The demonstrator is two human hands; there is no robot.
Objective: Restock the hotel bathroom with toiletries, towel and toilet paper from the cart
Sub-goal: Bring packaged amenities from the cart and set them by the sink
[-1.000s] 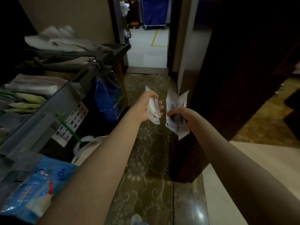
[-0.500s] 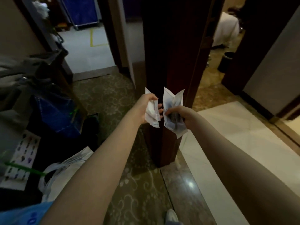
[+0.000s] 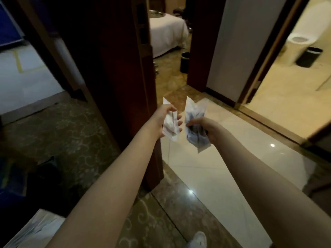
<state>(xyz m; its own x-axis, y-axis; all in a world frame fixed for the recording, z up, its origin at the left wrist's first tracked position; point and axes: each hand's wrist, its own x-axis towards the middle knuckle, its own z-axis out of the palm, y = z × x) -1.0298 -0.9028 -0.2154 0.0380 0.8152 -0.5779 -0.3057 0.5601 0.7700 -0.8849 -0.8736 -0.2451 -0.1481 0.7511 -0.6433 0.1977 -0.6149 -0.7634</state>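
Left hand (image 3: 163,120) fingers curl round white plastic sachets (image 3: 170,128), right hand (image 3: 208,128) grips blue-white plastic packets (image 3: 195,113), over glossy cream tile floor (image 3: 206,169) beside patterned olive carpet (image 3: 62,133) and dark wooden door (image 3: 116,68).

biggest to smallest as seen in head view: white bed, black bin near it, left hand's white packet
1. white bed
2. white plastic packet, enlarged by nearness
3. black cylindrical bin

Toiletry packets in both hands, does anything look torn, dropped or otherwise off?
Nothing stands out. The left hand grips white packets, the right hand grips bluish packets; none lies on the floor. Too blurred to judge tears.
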